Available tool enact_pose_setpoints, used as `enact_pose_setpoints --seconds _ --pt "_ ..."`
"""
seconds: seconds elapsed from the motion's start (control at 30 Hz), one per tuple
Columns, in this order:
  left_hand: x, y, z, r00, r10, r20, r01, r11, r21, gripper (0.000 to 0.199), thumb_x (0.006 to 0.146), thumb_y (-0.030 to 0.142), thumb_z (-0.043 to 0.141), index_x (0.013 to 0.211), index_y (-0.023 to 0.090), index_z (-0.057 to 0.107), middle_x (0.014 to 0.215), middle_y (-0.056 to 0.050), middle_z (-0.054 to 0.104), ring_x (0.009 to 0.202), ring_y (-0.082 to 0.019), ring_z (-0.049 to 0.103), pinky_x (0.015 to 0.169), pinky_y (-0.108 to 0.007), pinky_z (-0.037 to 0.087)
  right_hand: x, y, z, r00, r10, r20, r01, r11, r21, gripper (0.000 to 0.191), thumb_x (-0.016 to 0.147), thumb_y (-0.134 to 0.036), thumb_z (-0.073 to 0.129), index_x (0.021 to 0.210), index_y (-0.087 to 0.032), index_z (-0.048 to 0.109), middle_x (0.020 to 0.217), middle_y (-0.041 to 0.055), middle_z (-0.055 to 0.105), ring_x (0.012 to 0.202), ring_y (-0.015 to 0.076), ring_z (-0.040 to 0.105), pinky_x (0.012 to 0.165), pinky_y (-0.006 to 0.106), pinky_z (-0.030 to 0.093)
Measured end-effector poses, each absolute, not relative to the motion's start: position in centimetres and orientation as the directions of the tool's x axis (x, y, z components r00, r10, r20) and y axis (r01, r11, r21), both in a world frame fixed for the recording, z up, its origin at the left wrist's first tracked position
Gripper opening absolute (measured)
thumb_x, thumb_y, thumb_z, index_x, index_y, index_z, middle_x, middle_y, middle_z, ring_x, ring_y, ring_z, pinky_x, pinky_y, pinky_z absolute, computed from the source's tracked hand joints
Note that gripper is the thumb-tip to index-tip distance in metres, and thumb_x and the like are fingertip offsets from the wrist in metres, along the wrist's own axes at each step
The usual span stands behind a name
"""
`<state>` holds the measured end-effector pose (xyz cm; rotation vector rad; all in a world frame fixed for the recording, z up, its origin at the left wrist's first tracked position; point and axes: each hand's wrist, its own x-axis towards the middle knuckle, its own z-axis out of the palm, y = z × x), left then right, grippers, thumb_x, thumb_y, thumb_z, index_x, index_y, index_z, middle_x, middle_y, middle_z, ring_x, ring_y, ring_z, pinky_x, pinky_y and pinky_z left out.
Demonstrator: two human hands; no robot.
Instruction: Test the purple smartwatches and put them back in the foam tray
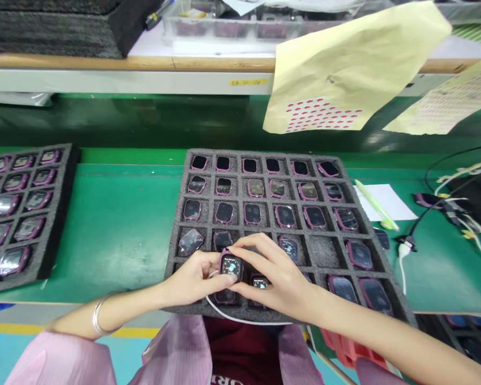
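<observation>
Head view | watch over tray's near side, left hand and right hand pinching its edges | risk: looped cable could snag, tugging it loose (thumb on glass may smudge) | label unreadable; shirt reads "OR", partly cut off; no brand legible

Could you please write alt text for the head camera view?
Two hands, left and right, hold a purple-framed watch with a lit screen over a grey foam tray of similar watches on a green bench.
</observation>
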<state>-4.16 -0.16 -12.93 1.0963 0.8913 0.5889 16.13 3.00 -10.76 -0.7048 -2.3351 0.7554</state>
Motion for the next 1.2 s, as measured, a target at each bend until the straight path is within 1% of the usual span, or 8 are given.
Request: enact_pose_setpoints --seconds 0.13,0.27,0.4,0.63,0.93,1.1,1.2 --pt "-4.22 -0.17 -13.03 0.544 0.778 -0.315 0.005 0.372 0.928 0.029 0.081 0.038 0.062 0.074 0.013 0.05 0.06 0.006 0.034 0.053 -0.007 0.029 0.049 -0.021 0.025 16.13 2.92 -10.84 -0.686 0.632 0.359 0.314 0.703 -0.638 0.041 0.086 -0.028 0.065 0.123 -0.016 0.051 0.107 0.0136 0.057 0.095 0.0253 0.055 0.079 0.042 0.051" --pt "-4.16 -0.18 -12.92 0.547 0.78 -0.305 0.006 0.36 0.933 0.023 0.083 0.034 0.061 0.081 0.012 0.055 0.062 0.006 0.035 0.054 -0.007 0.029 0.049 -0.02 0.026 16.11 2.72 -10.84 -0.687 0.623 0.373 0.321 0.722 -0.613 0.039 0.086 -0.029 0.065 0.12 -0.014 0.053 0.106 0.0145 0.057 0.095 0.026 0.055 0.079 0.043 0.05" --pt "-4.06 -0.16 -12.75 0.552 0.779 -0.296 0.027 0.338 0.941 0.02 0.084 0.031 0.06 0.079 0.012 0.056 0.059 0.007 0.034 0.052 -0.007 0.028 0.049 -0.02 0.027 16.12 2.74 -10.67 -0.688 0.622 0.374 0.323 0.724 -0.609 0.039 0.087 -0.03 0.063 0.12 -0.014 0.053 0.106 0.014 0.057 0.094 0.0254 0.055 0.079 0.042 0.05" --pt "-4.22 -0.18 -12.92 0.561 0.771 -0.301 0.002 0.363 0.932 0.022 0.083 0.033 0.061 0.084 0.012 0.055 0.062 0.006 0.037 0.054 -0.007 0.03 0.049 -0.02 0.027 16.02 2.7 -10.84 -0.685 0.618 0.386 0.328 0.734 -0.594 0.04 0.086 -0.029 0.064 0.121 -0.015 0.051 0.105 0.014 0.057 0.093 0.0259 0.055 0.078 0.043 0.05" --pt "-4.04 -0.13 -12.89 0.557 0.77 -0.31 0.014 0.365 0.931 0.028 0.082 0.039 0.061 0.083 0.012 0.055 0.059 0.007 0.036 0.049 -0.006 0.03 0.046 -0.02 0.024 16.03 2.76 -10.63 -0.685 0.612 0.395 0.341 0.749 -0.568 0.039 0.086 -0.03 0.064 0.12 -0.014 0.053 0.105 0.014 0.057 0.095 0.026 0.055 0.079 0.042 0.05" --pt "-4.32 -0.25 -13.22 0.554 0.77 -0.317 -0.006 0.384 0.923 0.028 0.083 0.04 0.061 0.086 0.013 0.054 0.06 0.007 0.036 0.047 -0.005 0.029 0.043 -0.019 0.022 15.95 2.67 -10.97 -0.679 0.622 0.39 0.307 0.723 -0.619 0.043 0.086 -0.028 0.064 0.125 -0.016 0.05 0.107 0.0137 0.056 0.094 0.0252 0.055 0.079 0.041 0.051" --pt "-4.37 -0.3 -13.28 0.554 0.77 -0.315 -0.026 0.394 0.919 0.03 0.083 0.04 0.061 0.091 0.012 0.054 0.064 0.006 0.039 0.047 -0.004 0.028 0.042 -0.019 0.021 15.84 2.55 -10.99 -0.665 0.619 0.417 0.289 0.729 -0.62 0.045 0.087 -0.027 0.064 0.127 -0.015 0.048 0.107 0.0137 0.056 0.095 0.0253 0.055 0.081 0.042 0.051"
